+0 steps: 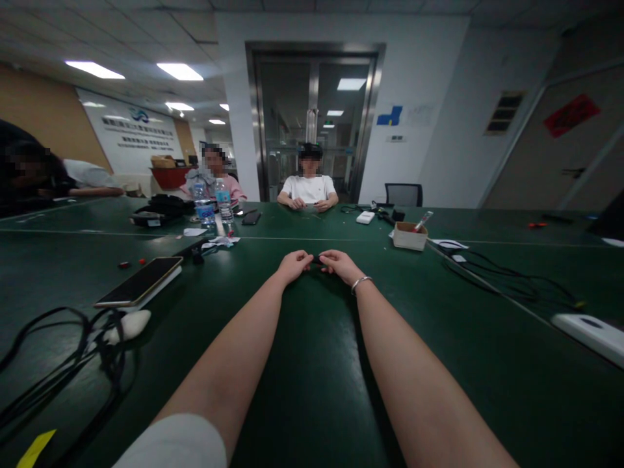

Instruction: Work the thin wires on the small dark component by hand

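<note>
Both my arms reach forward over the dark green table (312, 364). Between my fingertips is a small black object (316, 259), too small to make out. My left hand (295, 265) pinches its left side, with the fingers closed. My right hand (340, 264), with a silver bracelet (361, 283) at the wrist, pinches the right side. The two hands are close together, just above the table or resting on it.
Left: a phone (141, 281) on a white box, a white mouse (129, 325) and black cables (110, 364). Farther back stand bottles (223, 203). Right: a small box (410, 236), cables (507, 276) and a white device (592, 335). A person (309, 185) sits opposite.
</note>
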A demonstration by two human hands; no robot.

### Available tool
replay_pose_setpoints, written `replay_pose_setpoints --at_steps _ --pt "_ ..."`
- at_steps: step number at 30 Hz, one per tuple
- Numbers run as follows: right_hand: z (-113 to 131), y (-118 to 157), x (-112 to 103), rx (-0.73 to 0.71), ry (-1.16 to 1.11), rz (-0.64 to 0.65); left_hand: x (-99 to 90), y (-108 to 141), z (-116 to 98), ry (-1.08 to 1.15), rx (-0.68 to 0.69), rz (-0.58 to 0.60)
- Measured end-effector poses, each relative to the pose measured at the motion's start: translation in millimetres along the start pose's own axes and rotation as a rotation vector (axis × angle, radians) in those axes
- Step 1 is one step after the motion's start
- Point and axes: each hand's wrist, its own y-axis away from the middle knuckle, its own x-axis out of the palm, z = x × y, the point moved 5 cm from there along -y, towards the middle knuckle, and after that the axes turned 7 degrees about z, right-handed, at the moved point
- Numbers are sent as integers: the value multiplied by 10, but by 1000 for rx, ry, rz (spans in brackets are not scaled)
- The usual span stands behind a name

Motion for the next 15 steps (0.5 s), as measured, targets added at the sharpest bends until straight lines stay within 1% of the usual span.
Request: replay_pose_setpoints --at_steps 4,15 --pt "-12 -12 2 -16 -19 12 4 -8 2 -25 -2 9" --pt "10 22 13 1 -23 1 3 21 -16 -120 -8 29"
